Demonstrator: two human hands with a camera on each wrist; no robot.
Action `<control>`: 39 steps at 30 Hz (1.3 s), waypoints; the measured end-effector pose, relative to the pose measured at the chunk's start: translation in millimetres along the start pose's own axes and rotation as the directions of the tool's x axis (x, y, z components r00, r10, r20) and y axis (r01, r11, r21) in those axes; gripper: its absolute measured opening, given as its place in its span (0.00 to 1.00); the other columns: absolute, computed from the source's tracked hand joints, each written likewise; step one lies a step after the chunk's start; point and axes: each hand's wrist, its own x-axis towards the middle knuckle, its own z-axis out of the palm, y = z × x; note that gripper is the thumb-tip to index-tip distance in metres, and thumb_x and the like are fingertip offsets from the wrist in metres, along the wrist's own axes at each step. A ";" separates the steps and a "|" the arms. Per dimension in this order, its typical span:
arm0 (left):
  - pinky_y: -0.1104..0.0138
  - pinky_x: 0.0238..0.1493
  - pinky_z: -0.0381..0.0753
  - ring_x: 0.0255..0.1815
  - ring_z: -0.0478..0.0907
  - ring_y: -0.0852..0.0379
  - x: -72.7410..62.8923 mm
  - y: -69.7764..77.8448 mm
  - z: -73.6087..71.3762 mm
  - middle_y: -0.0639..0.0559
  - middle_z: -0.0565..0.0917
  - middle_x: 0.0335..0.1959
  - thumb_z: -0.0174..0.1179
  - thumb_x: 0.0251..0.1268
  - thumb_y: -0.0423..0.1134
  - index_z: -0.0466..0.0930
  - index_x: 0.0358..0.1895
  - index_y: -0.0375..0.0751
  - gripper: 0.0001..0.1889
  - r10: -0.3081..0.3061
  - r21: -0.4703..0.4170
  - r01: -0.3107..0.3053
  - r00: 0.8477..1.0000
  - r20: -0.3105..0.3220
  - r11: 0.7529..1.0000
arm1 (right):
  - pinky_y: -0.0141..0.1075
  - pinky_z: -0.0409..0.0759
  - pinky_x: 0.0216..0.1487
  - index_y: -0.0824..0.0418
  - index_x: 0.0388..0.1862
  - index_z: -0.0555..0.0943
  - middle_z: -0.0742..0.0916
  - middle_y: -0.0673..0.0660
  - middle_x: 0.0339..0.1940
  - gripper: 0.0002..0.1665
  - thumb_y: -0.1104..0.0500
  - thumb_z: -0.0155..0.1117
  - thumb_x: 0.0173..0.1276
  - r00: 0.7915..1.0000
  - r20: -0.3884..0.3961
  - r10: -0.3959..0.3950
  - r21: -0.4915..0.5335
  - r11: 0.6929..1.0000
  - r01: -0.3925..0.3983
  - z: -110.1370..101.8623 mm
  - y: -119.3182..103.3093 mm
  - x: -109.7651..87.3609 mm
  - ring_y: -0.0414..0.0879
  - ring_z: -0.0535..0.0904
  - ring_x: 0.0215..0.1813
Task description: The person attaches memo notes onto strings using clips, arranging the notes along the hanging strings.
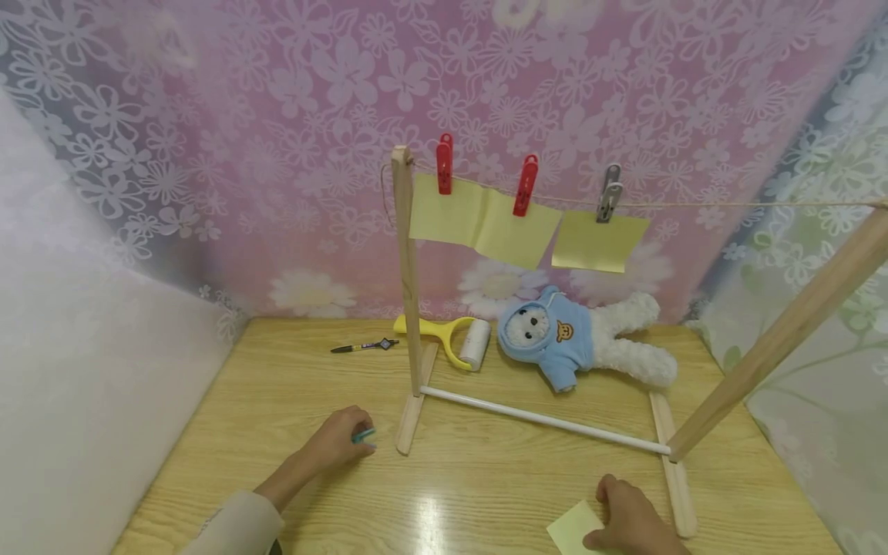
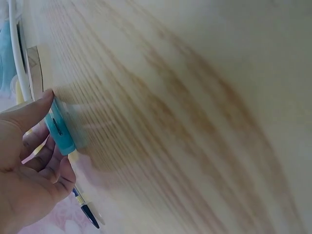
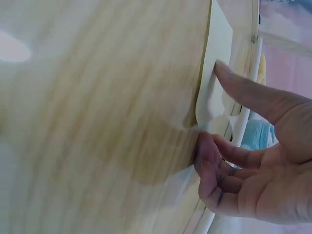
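My left hand point(image 1: 341, 439) pinches a teal clothes peg point(image 2: 60, 128) between thumb and fingers, low over the table left of the wooden rack. At the front right, my right hand point(image 1: 633, 518) is at a pale yellow sticky note point(image 1: 574, 529) on the table. In the right wrist view its thumb touches the note point(image 3: 214, 80), while the bent fingers lie by the note's edge, apart from the thumb. From the rack's string point(image 1: 735, 204) hang several yellow notes point(image 1: 447, 212), held by two red pegs point(image 1: 525, 185) and a grey peg point(image 1: 609, 193).
The rack has wooden posts point(image 1: 408, 285), feet point(image 1: 671, 478) and a white crossbar point(image 1: 541, 418). Behind it lie a pen point(image 1: 364, 347), a yellow-handled lint roller point(image 1: 444, 331) and a white plush toy in a blue hoodie point(image 1: 572, 339). Flowered cloth point(image 1: 312, 177) hangs behind the table.
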 end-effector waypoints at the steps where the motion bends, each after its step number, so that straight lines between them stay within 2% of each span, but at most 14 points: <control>1: 0.73 0.32 0.72 0.34 0.73 0.58 0.1 0.6 -0.5 0.52 0.78 0.36 0.71 0.51 0.37 0.80 0.38 0.38 0.13 -0.001 -0.001 0.001 1.000 0.004 1.000 | 0.38 0.76 0.33 0.67 0.37 0.72 0.79 0.56 0.29 0.35 0.59 0.84 0.33 1.000 -0.008 -0.004 0.004 1.000 0.004 1.3 -0.6 -0.4 0.46 0.70 0.30; 6: 0.73 0.32 0.73 0.34 0.73 0.59 0.2 0.4 -0.9 0.52 0.78 0.35 0.71 0.51 0.37 0.80 0.38 0.39 0.13 0.006 0.011 -0.006 1.000 0.008 1.000 | 0.36 0.76 0.30 0.69 0.39 0.71 0.77 0.56 0.25 0.34 0.64 0.82 0.34 0.999 -0.029 -0.019 0.021 1.000 0.020 5.3 -1.6 -1.5 0.46 0.70 0.28; 11: 0.73 0.32 0.73 0.34 0.73 0.60 1.4 -1.0 -1.2 0.53 0.78 0.35 0.70 0.51 0.38 0.80 0.38 0.39 0.12 0.013 0.013 -0.014 1.000 0.017 1.000 | 0.32 0.73 0.26 0.69 0.39 0.70 0.75 0.54 0.22 0.32 0.66 0.80 0.38 0.999 -0.011 -0.051 0.069 0.996 0.052 5.2 0.1 -3.2 0.45 0.70 0.24; 14: 0.72 0.32 0.74 0.34 0.73 0.59 1.8 -0.3 -2.3 0.53 0.79 0.35 0.70 0.52 0.37 0.80 0.39 0.39 0.13 0.018 0.002 -0.018 1.000 0.023 1.000 | 0.32 0.69 0.24 0.67 0.35 0.71 0.73 0.53 0.20 0.27 0.66 0.79 0.40 0.998 0.007 -0.057 0.087 0.995 0.057 4.6 2.1 -3.6 0.44 0.68 0.24; 18: 0.68 0.36 0.76 0.36 0.74 0.58 2.5 2.2 -4.3 0.52 0.79 0.36 0.70 0.53 0.38 0.80 0.42 0.38 0.14 0.027 0.012 -0.027 0.999 0.023 1.000 | 0.29 0.66 0.24 0.64 0.23 0.71 0.70 0.51 0.18 0.20 0.65 0.77 0.42 0.996 0.049 -0.079 0.092 0.993 0.074 3.1 6.4 -2.9 0.43 0.65 0.23; 21: 0.67 0.37 0.77 0.37 0.75 0.57 3.6 6.6 -7.8 0.51 0.80 0.36 0.70 0.52 0.38 0.81 0.44 0.38 0.15 0.058 0.046 -0.059 0.998 0.014 0.997 | 0.30 0.69 0.25 0.65 0.23 0.76 0.76 0.49 0.20 0.15 0.60 0.76 0.47 0.985 0.105 -0.140 0.140 0.982 0.125 -1.1 11.8 -1.5 0.42 0.69 0.24; 25: 0.70 0.33 0.76 0.36 0.76 0.56 6.0 16.9 -14.6 0.50 0.80 0.36 0.70 0.52 0.36 0.81 0.42 0.37 0.14 0.106 0.077 -0.105 0.994 -0.003 0.991 | 0.29 0.72 0.28 0.66 0.34 0.81 0.81 0.50 0.25 0.16 0.53 0.69 0.58 0.961 0.167 -0.219 0.228 0.957 0.179 -11.1 15.8 0.3 0.37 0.72 0.27; 27: 0.71 0.32 0.74 0.36 0.76 0.57 6.8 23.1 -18.2 0.51 0.81 0.37 0.69 0.54 0.36 0.81 0.41 0.39 0.12 0.113 0.079 -0.112 0.994 -0.007 0.991 | 0.29 0.70 0.27 0.67 0.34 0.80 0.79 0.49 0.24 0.18 0.51 0.65 0.62 0.958 0.165 -0.235 0.214 0.956 0.198 -16.0 15.1 1.0 0.35 0.69 0.25; 29: 0.72 0.32 0.74 0.36 0.75 0.58 7.4 30.5 -22.1 0.53 0.81 0.37 0.68 0.56 0.37 0.81 0.41 0.40 0.11 0.117 0.068 -0.116 0.993 -0.007 0.991 | 0.29 0.67 0.24 0.72 0.39 0.78 0.75 0.50 0.21 0.23 0.49 0.62 0.65 0.963 0.126 -0.237 0.175 0.961 0.213 -20.0 13.2 0.9 0.36 0.66 0.23; 31: 0.71 0.33 0.75 0.36 0.76 0.59 7.9 38.4 -26.6 0.54 0.81 0.38 0.67 0.57 0.38 0.81 0.42 0.41 0.11 0.133 0.064 -0.132 0.991 -0.002 0.989 | 0.31 0.74 0.27 0.76 0.46 0.76 0.80 0.54 0.27 0.27 0.49 0.59 0.68 0.967 0.088 -0.240 0.159 0.961 0.225 -24.2 11.3 1.6 0.38 0.73 0.27; 34: 0.70 0.36 0.77 0.38 0.77 0.59 9.0 51.9 -34.1 0.54 0.82 0.39 0.67 0.57 0.38 0.81 0.43 0.40 0.12 0.177 0.060 -0.177 0.984 0.010 0.982 | 0.36 0.80 0.30 0.78 0.57 0.70 0.84 0.62 0.37 0.31 0.50 0.54 0.72 0.970 0.058 -0.238 0.218 0.951 0.220 -30.3 8.9 2.7 0.47 0.82 0.32; 36: 0.70 0.37 0.78 0.38 0.78 0.60 9.6 62.4 -39.8 0.55 0.83 0.39 0.67 0.57 0.39 0.80 0.43 0.41 0.12 0.199 0.063 -0.199 0.980 0.018 0.978 | 0.36 0.83 0.33 0.77 0.48 0.72 0.84 0.64 0.37 0.27 0.50 0.51 0.74 0.968 0.058 -0.243 0.260 0.940 0.220 -34.3 7.6 3.1 0.49 0.85 0.34; 37: 0.69 0.38 0.78 0.38 0.79 0.59 10.1 68.0 -42.7 0.54 0.83 0.39 0.67 0.57 0.39 0.81 0.43 0.40 0.13 0.206 0.059 -0.207 0.978 0.024 0.977 | 0.36 0.83 0.32 0.77 0.45 0.71 0.84 0.63 0.34 0.26 0.50 0.50 0.74 0.969 0.060 -0.241 0.286 0.934 0.214 -36.2 7.0 3.4 0.48 0.85 0.31; 39: 0.69 0.38 0.79 0.39 0.80 0.59 11.2 78.9 -48.1 0.55 0.83 0.39 0.68 0.57 0.40 0.81 0.44 0.41 0.13 0.220 0.056 -0.221 0.975 0.032 0.974 | 0.34 0.83 0.30 0.77 0.46 0.70 0.83 0.62 0.32 0.26 0.50 0.50 0.75 0.970 0.048 -0.238 0.315 0.925 0.212 -39.5 5.4 3.5 0.47 0.85 0.26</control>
